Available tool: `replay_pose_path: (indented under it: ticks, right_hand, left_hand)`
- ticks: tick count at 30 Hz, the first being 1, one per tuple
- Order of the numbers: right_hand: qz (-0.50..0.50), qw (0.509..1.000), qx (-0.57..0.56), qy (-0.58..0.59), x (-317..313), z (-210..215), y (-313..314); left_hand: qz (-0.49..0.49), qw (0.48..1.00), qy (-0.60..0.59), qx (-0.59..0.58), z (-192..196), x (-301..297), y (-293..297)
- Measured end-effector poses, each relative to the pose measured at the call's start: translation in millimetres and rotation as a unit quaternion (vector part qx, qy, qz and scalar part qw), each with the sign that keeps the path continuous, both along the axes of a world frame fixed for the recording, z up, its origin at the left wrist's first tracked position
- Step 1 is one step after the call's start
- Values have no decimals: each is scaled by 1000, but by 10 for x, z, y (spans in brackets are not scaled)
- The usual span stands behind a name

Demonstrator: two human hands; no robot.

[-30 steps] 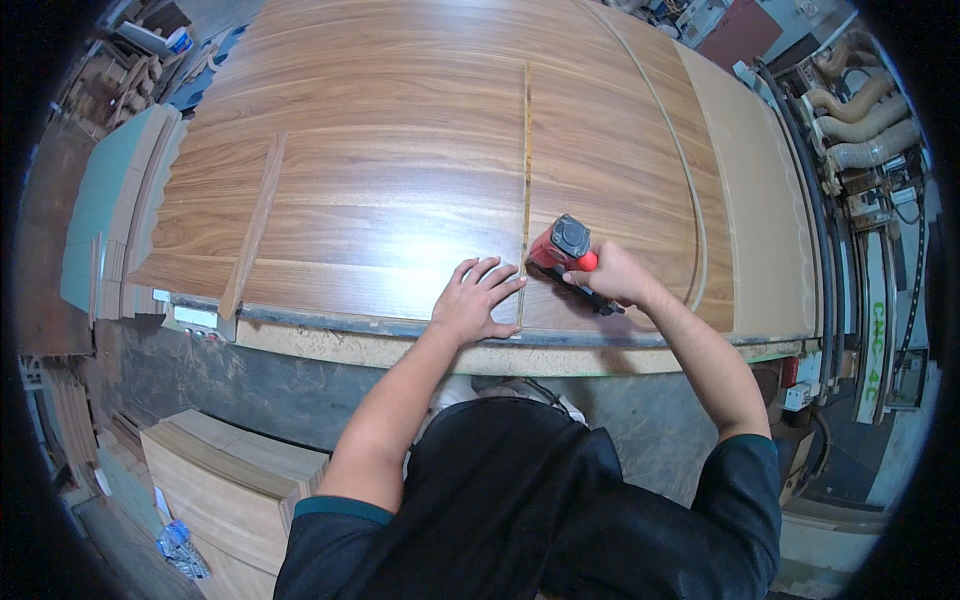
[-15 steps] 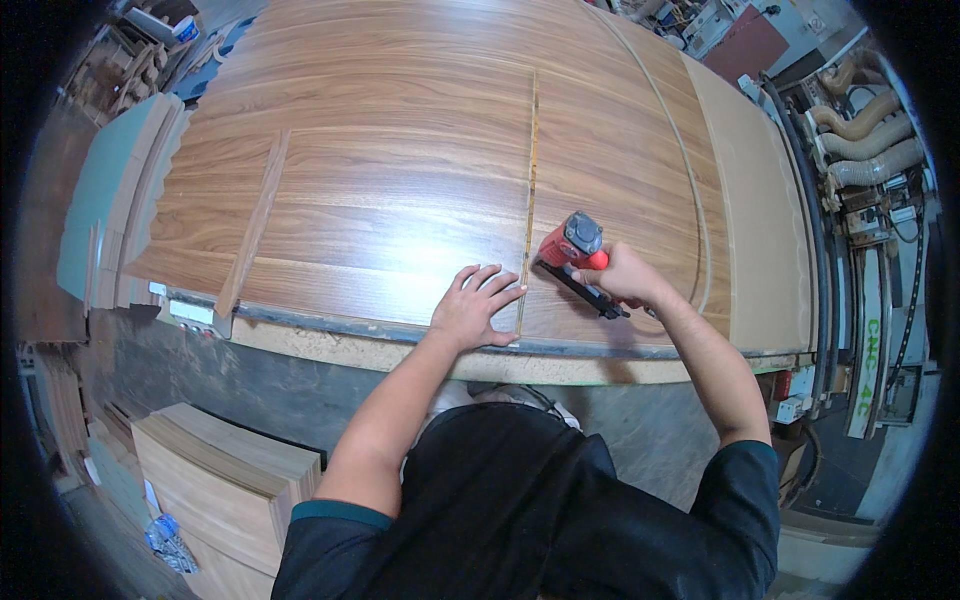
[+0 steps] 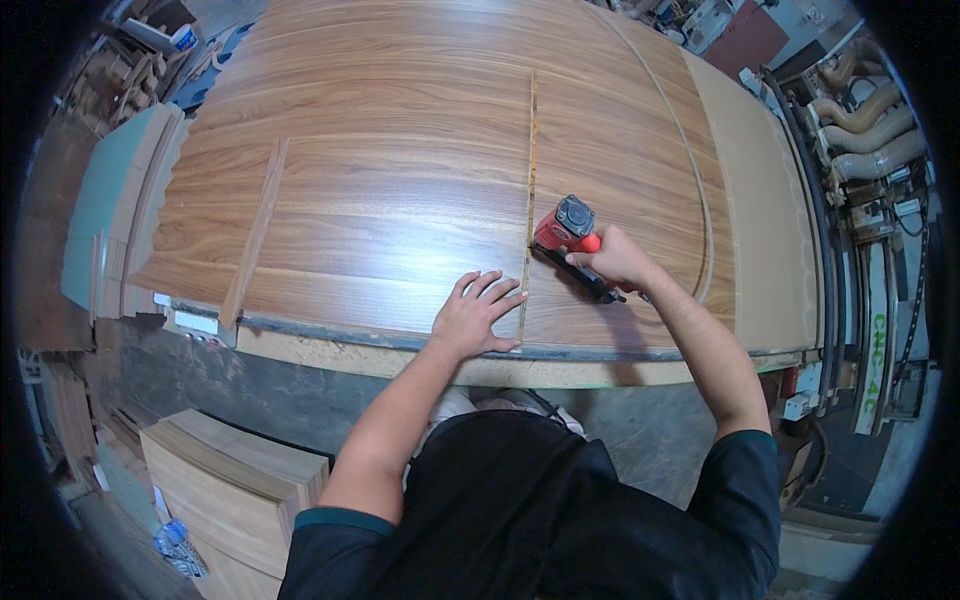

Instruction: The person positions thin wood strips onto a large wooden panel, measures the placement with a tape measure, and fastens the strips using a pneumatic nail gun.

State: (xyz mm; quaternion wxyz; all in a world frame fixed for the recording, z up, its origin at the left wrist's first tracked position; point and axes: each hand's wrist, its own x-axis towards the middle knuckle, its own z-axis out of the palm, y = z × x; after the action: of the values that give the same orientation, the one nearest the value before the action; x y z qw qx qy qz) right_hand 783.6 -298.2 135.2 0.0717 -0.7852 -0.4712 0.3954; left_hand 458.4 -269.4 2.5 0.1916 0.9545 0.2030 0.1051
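Observation:
A red and black nail gun is in my right hand, my fingers wrapped round its handle. Its nose meets a thin, narrow strip that runs away from me across the wood-grain panel. My left hand lies flat on the panel near the front edge, fingers spread, fingertips and thumb against the strip's near end. A pale hose curves over the panel to the right of the nail gun.
Another loose wooden strip lies on the panel at the left. A plain brown board borders the right side. Stacked panels stand at the lower left, with a plastic bottle beside them. Machinery with thick ducts stands far right.
My right hand has shifted the nail gun slightly left and away from me, bringing its nose onto the strip. My left hand keeps its place on the strip.

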Motion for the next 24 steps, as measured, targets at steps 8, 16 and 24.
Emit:
replay_pose_path:
  ticks: [8, 16, 24]
  right_hand:
    - [12, 999, 31, 18, 78, -102, -31]
    - [-25, 999, 23, 16, 121, 82, 94]
    - [-15, 999, 27, -23, 272, -101, 315]
  left_hand:
    - [-4, 1000, -15, 3, 5, 12, 11]
    - [-5, 1000, -4, 8, 3, 11, 11]
    - [-7, 1000, 2, 4, 24, 25, 12]
